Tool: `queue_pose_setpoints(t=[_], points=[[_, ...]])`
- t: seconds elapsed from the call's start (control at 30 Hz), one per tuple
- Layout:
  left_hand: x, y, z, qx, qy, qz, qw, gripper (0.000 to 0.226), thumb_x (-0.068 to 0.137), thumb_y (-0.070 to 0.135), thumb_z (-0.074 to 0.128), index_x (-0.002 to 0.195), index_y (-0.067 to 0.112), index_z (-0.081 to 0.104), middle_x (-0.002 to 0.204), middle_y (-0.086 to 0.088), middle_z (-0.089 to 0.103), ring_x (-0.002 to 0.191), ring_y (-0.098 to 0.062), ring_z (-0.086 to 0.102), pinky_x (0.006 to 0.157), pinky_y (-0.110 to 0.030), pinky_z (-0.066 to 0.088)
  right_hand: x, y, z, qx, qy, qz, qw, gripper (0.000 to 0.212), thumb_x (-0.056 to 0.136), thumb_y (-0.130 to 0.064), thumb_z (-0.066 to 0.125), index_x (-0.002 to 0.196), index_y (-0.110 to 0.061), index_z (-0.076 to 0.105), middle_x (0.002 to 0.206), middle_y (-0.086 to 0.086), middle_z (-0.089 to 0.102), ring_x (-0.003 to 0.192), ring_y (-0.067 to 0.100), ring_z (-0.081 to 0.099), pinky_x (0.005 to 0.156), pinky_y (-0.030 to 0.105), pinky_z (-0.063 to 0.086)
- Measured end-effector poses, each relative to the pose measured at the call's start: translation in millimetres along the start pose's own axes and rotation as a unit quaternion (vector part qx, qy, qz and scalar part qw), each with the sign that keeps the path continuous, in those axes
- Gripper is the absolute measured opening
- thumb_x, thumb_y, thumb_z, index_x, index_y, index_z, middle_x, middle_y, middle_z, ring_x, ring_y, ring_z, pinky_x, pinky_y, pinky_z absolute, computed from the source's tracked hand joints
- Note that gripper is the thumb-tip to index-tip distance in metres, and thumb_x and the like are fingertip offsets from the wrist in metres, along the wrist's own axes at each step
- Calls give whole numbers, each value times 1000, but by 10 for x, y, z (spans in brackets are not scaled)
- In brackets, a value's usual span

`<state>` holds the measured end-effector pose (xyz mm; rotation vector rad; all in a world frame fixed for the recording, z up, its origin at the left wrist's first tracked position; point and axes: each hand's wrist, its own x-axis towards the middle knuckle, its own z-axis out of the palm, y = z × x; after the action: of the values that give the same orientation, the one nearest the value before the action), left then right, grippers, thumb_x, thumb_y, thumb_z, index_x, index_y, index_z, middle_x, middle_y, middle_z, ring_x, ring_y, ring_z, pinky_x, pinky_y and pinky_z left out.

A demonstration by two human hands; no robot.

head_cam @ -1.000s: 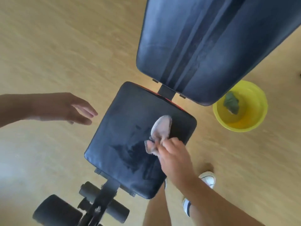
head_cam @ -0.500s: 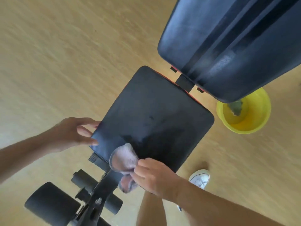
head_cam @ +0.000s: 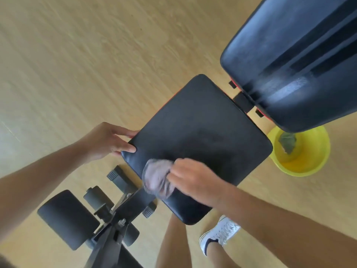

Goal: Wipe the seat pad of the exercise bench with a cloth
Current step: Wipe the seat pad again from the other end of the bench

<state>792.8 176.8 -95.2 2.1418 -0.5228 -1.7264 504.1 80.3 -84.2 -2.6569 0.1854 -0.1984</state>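
The black seat pad (head_cam: 201,130) of the exercise bench fills the middle of the view. My right hand (head_cam: 195,178) is shut on a crumpled pale cloth (head_cam: 157,177), blurred by motion, and presses it on the pad's near edge. My left hand (head_cam: 108,140) grips the pad's left corner, thumb on top and fingers along the side.
The raised black back pad (head_cam: 293,60) looms at the upper right. A yellow basin (head_cam: 309,163) with water and a green cloth (head_cam: 287,143) stands on the wooden floor to the right. Black foam leg rollers (head_cam: 67,219) and the frame lie lower left. My white shoe (head_cam: 218,235) is below.
My left hand came in from the left and took hold of the seat pad's corner. My right hand swept the cloth from the pad's far right side down to its near edge.
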Motion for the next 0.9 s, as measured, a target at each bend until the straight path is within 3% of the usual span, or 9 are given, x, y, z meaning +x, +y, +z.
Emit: queue_pose_setpoints(t=[0.2, 0.27, 0.4, 0.5, 0.6, 0.67, 0.73, 0.8, 0.9], points=[[0, 87, -60, -2, -27, -5, 1000, 42, 77, 3, 88, 98, 39, 81, 87, 14, 85, 85, -4, 81, 65, -19, 63, 231, 436, -185, -41, 222, 464, 856, 8, 81, 11, 69, 82, 3, 71, 77, 15, 61, 74, 34, 56, 67, 45, 53], [22, 80, -20, -12, -26, -14, 1000, 42, 78, 0, 86, 92, 39, 81, 81, 20, 83, 82, 0, 80, 61, -17, 61, 365, -38, 125, -16, 192, 398, 897, 17, 72, 15, 73, 72, 0, 66, 71, 13, 57, 68, 32, 54, 60, 42, 49], [-7, 72, -6, -24, 5, -20, 999, 44, 78, -3, 87, 94, 37, 82, 73, 20, 82, 71, 0, 79, 66, -20, 64, 255, -592, 270, 20, -23, -10, 999, 26, 83, 11, 59, 67, -8, 64, 67, 10, 56, 66, 28, 50, 58, 41, 45], [-148, 58, -18, -8, 1, -23, 1000, 44, 85, 3, 82, 105, 42, 80, 91, 19, 83, 86, -1, 77, 80, -26, 63, 497, 234, -158, -37, 24, 149, 988, 20, 73, 12, 71, 67, -7, 66, 71, 11, 59, 71, 32, 56, 61, 38, 44], [-247, 0, -39, -94, -5, -38, 995, 44, 99, 0, 61, 134, 25, 70, 126, -3, 74, 119, -18, 70, 102, -38, 56, 909, 728, -450, -75, 166, 463, 867, 12, 80, 12, 63, 73, 2, 66, 74, 14, 57, 78, 39, 60, 62, 23, 24], [-291, -76, -92, -206, -8, -65, 976, 50, 95, -11, 49, 134, 13, 68, 133, -15, 72, 123, -26, 69, 110, -41, 51, 1089, 299, -149, -64, 111, 395, 910, 22, 85, 9, 50, 80, -1, 69, 79, 13, 59, 80, 35, 58, 68, 27, 34], [-331, -181, -151, -256, -23, -68, 964, 53, 81, -10, 53, 132, 0, 65, 128, -18, 73, 117, -30, 72, 106, -40, 53, 1121, -352, 199, 7, -5, 139, 990, 29, 92, -5, 47, 77, -6, 72, 76, 11, 61, 76, 31, 58, 67, 38, 47], [-336, -221, -203, -217, -31, -57, 974, 64, 64, -3, 59, 128, 2, 68, 122, -17, 75, 113, -31, 73, 98, -39, 57, 1108, -501, 291, 7, -86, -71, 994, 29, 93, -14, 54, 71, -9, 72, 74, 8, 64, 74, 28, 62, 63, 39, 52], [-325, -242, -268, -119, -21, -47, 992, 66, 74, -7, 58, 131, 23, 69, 134, -7, 71, 123, -24, 68, 108, -42, 52, 1173, 247, -41, -39, -16, 41, 998, 12, 82, 8, 64, 75, -1, 70, 80, 15, 65, 77, 33, 62, 65, 44, 52]])
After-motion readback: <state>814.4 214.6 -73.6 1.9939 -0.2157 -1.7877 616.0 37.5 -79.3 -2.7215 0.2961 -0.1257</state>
